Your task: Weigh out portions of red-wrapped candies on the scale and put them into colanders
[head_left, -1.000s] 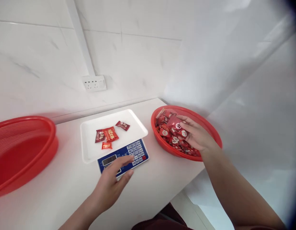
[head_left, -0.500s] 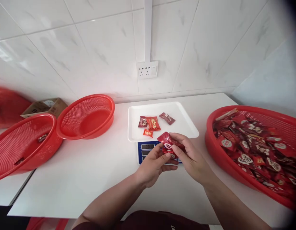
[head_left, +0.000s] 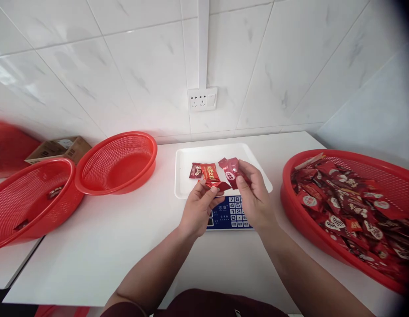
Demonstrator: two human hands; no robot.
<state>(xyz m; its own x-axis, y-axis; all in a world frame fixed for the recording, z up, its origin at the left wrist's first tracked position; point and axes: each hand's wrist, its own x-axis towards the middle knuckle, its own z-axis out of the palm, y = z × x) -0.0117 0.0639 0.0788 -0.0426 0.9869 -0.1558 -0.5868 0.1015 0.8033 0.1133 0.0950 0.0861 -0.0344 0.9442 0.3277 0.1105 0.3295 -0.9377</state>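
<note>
My left hand [head_left: 200,204] pinches a small red wrapped candy [head_left: 221,185] over the front of the white scale tray [head_left: 184,188]. Between the thumb and fingers of my right hand [head_left: 255,190] is a dark pink candy packet [head_left: 231,171] with a pale round mark. An orange-red packet [head_left: 209,171] and a maroon packet [head_left: 195,171] lie on the tray, close behind my left fingers. Below the tray shows the blue keypad panel [head_left: 224,215] of the scale, its display partly covered by my left hand.
On the right stands a large red basket [head_left: 292,207] heaped with wrapped candies. Two red mesh baskets stand left, one bare inside [head_left: 118,182], another [head_left: 64,207] holding a couple of packets. Behind them sit a cardboard box [head_left: 72,149] and a wall socket [head_left: 202,99].
My hands have moved apart and forward over the tray. The packets that were bunched together between them are now split, one in each hand.
</note>
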